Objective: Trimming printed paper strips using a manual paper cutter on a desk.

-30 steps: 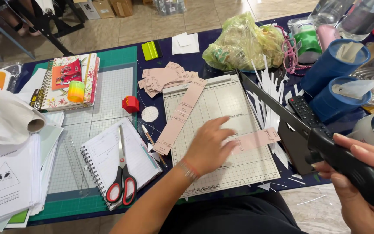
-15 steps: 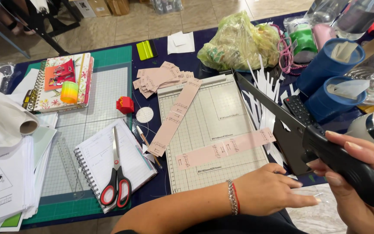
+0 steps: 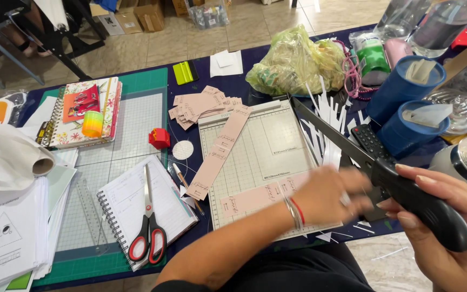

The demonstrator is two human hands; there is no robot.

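Right hand (image 3: 449,238) grips w/ fingers wrapped the matte black cutter handle (image 3: 422,208); left hand (image 3: 328,196) (blurred) flat on pink paper strip (image 3: 260,197).

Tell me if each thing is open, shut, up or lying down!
Cutter blade: raised.
Right hand: gripping the cutter handle.
Left hand: blurred, on the pink strip.
Scissors: shut, lying on the notebook.
Paper roll: rolled up.

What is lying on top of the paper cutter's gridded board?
On the board, two pink strips: one slanting over its left edge, one crosswise under the left hand. The hand hides that strip's right end.
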